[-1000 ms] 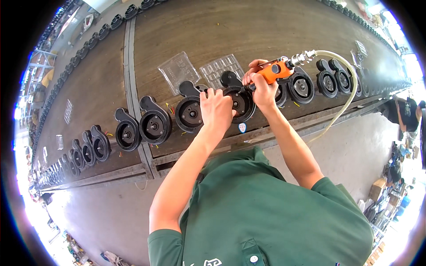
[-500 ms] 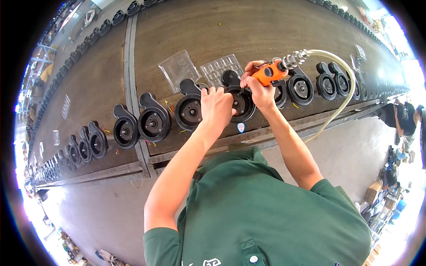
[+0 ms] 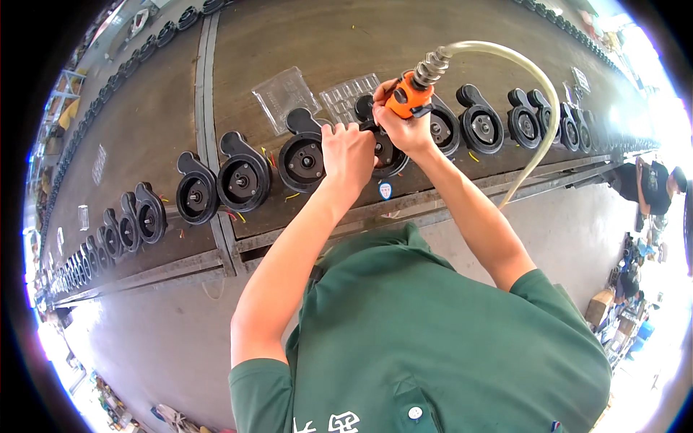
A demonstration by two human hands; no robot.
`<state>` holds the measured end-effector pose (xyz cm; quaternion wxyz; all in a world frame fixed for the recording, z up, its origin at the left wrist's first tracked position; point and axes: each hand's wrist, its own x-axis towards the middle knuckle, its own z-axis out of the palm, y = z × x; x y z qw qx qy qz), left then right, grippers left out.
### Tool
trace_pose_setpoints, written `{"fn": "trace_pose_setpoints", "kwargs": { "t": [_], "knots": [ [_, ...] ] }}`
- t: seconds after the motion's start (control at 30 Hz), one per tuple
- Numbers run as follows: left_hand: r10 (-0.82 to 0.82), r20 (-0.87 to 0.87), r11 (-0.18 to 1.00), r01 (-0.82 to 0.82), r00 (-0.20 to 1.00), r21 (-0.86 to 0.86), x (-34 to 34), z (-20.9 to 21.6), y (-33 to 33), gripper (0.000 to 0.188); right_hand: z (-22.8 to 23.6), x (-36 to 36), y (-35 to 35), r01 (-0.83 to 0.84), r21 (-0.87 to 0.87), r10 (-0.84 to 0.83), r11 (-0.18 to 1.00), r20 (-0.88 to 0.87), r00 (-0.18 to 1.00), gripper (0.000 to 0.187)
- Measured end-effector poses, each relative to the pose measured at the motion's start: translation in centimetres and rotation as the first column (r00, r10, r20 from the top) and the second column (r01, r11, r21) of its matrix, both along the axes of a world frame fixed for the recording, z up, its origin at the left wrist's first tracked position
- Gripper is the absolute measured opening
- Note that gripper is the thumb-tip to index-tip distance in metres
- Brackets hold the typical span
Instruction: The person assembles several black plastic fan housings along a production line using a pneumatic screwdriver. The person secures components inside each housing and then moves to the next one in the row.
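My right hand (image 3: 404,126) is closed around an orange air-powered hand tool (image 3: 410,95), with a metal fitting (image 3: 432,66) and a pale hose at its upper end. The tool is over a round black blower-type housing (image 3: 390,159), and its tip is hidden behind my fingers. Bent fingers and the thumb of my left hand (image 3: 349,153) grip the left side of that same housing. Left of this hand lies another black housing (image 3: 302,160), with a metal shaft at its centre.
Similar housings stand in a row along the table's near edge, among them one at right (image 3: 481,128) and one at left (image 3: 244,182). Clear plastic trays (image 3: 286,99) lie behind. The hose (image 3: 538,76) arches to the right. A person (image 3: 655,189) stands far right.
The orange tool has tilted more upright and swung left, its fitting and hose moving with it. My left hand keeps its grip on the housing. The whole view has shifted slightly.
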<state>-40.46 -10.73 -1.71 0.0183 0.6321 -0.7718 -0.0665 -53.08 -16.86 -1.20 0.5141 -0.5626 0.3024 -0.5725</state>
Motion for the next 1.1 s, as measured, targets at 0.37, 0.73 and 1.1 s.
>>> {"fn": "trace_pose_setpoints", "kwargs": {
  "t": [0.37,0.73,1.1],
  "knots": [
    [0.008,0.022,1.0,-0.008,1.0,0.03,-0.2,0.6,0.2,0.035,-0.4,-0.2,-0.6,-0.053,-0.009,0.052,0.999,-0.033,0.998,0.013],
    [-0.011,0.044,0.996,0.008,0.999,0.087,0.1,0.7,-0.6,0.031,0.2,-0.2,-1.4,-0.098,0.014,0.099,0.995,-0.129,0.987,0.011],
    [-0.008,0.0,0.998,0.008,1.0,0.065,0.0,0.7,-0.3,0.033,-0.2,-0.9,-1.2,-0.179,-0.068,0.164,0.982,-0.183,0.969,0.015]
  ]
}}
